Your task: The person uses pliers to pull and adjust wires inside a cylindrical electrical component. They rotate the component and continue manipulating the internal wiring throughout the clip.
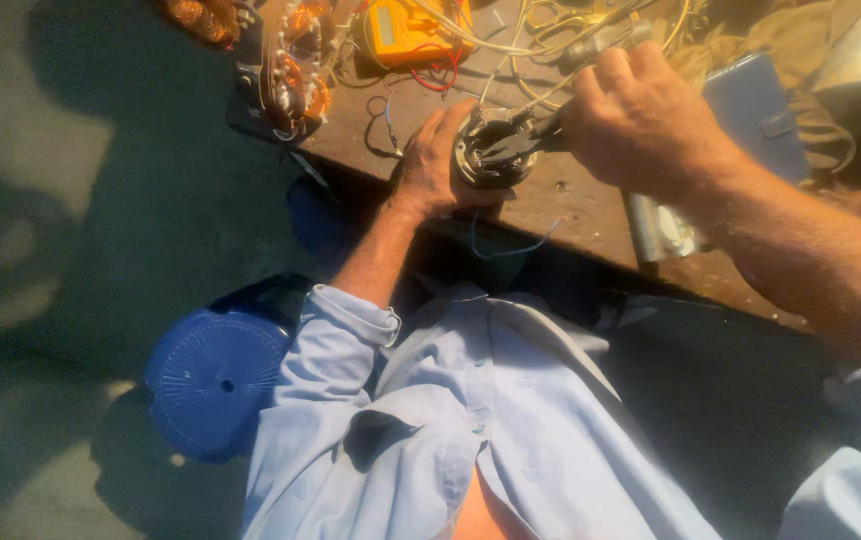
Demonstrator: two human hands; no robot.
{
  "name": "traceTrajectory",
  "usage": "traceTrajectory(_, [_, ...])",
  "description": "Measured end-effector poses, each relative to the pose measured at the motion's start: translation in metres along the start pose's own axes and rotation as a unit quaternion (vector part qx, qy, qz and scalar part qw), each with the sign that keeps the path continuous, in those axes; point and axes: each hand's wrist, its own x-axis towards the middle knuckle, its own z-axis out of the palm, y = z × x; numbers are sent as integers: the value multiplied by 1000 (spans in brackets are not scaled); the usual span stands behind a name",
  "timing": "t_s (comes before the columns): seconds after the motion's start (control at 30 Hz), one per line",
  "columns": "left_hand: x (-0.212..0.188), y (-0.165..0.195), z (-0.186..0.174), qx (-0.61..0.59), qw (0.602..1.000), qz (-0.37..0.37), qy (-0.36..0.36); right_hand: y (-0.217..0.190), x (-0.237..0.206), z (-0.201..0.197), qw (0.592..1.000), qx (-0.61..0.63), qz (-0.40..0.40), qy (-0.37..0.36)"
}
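Note:
My left hand (431,165) wraps around a small round motor part (490,150) standing on the brown workbench (570,200) near its front edge. My right hand (635,120) grips a pair of dark pliers (525,140), whose jaws reach into the top of the round part. A thin blue wire (510,245) hangs below the bench edge under the part.
An orange multimeter (400,28) with red and white leads lies at the back of the bench. Copper-wound coils (295,70) sit at the bench's left end. A blue case (755,105) lies to the right. A blue plastic stool (215,380) stands on the grey floor.

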Motion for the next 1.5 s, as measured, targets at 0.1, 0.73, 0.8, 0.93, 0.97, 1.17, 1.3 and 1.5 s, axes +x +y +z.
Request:
traceTrajectory(0.1, [0, -1, 0, -2, 1000, -3, -11, -4, -4, 5, 999, 23, 16, 43])
traceTrajectory(0.73, [0, -11, 5, 35, 997, 46, 50, -9, 52, 10, 938, 99, 80, -322])
traceTrajectory(0.8, [-2, -6, 3, 38, 998, 31, 41, -12, 45, 1, 945, 106, 83, -299])
traceTrajectory(0.93, [-11, 6, 2, -37, 992, 56, 104, -19, 21, -21, 962, 34, 80, -260])
traceTrajectory(0.97, [-17, 8, 2, -77, 991, 30, 102, -21, 12, -27, 962, 24, 98, -252])
traceTrajectory(1.17, [-35, 24, -2, 155, 972, 118, 132, -23, -39, -39, 950, 123, 204, -200])
traceTrajectory(1.3, [-36, 42, -8, 262, 955, 87, 107, -35, -66, -24, 950, 175, 213, -148])
traceTrajectory(1.5, [-26, 63, -14, 310, 949, 12, 46, -47, -88, 14, 927, 268, 255, 63])
